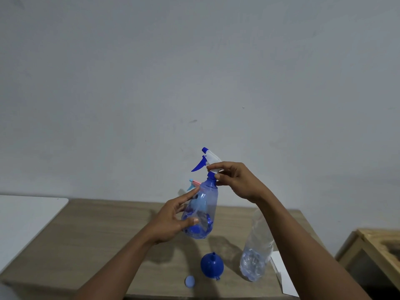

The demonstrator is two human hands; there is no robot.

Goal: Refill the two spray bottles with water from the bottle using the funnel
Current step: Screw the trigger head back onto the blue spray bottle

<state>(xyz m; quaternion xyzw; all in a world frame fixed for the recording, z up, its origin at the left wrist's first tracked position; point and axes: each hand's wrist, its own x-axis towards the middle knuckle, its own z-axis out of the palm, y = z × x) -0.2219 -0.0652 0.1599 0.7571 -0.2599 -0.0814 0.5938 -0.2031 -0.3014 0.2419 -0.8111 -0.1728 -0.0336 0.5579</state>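
I hold a clear blue spray bottle (206,204) up above the table. My left hand (173,219) grips its body from the left. My right hand (236,180) pinches the white and blue trigger head (208,159) at the neck. A second spray bottle (193,183) with a light blue and pink head stands behind it, mostly hidden. The blue funnel (211,265) lies mouth down on the table, spout up. To its right stands the clear water bottle (256,254), uncapped, with water in its lower part. Its light blue cap (190,280) lies near the front edge.
The wooden table (104,237) stands against a grey wall. A white surface (28,215) adjoins it on the left. White paper (283,273) lies at the table's right front corner. A wooden frame (376,241) stands to the right.
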